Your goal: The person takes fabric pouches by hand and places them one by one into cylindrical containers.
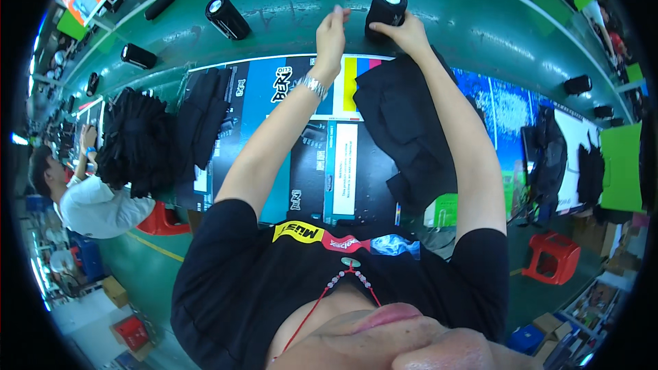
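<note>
Through the head view I watch the right hand (408, 33) clasp a black cylinder (386, 12) on the green surface (295, 17), thumb across its near side; its other fingers are mostly hidden, so I can't fully judge their grip. Just left of it, I see the left hand (332, 35) stretched out, fingers extended. A second cylinder (228, 19) tilts farther left of that hand. Black cloth (411, 133) lies bodyward of the right hand.
</note>
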A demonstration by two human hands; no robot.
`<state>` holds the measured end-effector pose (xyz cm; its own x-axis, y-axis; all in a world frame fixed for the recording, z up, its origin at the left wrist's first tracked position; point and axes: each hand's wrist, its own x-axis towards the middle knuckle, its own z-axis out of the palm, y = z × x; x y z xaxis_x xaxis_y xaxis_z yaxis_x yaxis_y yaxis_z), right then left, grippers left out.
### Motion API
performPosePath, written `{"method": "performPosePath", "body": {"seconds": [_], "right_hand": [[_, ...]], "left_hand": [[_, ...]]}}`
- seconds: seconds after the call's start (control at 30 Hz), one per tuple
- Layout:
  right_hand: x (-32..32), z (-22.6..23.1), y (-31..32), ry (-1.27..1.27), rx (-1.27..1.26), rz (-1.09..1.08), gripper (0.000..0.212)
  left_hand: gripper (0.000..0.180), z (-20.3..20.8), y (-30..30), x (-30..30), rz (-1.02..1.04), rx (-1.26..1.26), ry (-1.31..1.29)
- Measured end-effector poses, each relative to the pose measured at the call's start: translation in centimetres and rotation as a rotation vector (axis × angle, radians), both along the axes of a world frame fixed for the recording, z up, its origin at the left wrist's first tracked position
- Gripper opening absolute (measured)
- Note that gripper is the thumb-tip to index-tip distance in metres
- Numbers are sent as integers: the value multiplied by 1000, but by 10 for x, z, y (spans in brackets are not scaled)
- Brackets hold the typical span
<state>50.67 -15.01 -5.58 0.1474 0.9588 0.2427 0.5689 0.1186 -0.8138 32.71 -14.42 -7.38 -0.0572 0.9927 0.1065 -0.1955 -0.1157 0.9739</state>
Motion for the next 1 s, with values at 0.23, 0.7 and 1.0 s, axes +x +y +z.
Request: {"method": "performPosePath", "body": {"seconds": [0.23,0.7,1.0], "right_hand": [[21,-18,36,-107,-34,-252,92],[54,2,-31,-99,58,-302,92],[6,45,-152,16,114,79,32]], "left_hand": [[31,35,-110,12,-458,239,568],[31,6,-141,48,-344,803,825],[23,7,-132,15,-350,252,348]]}}
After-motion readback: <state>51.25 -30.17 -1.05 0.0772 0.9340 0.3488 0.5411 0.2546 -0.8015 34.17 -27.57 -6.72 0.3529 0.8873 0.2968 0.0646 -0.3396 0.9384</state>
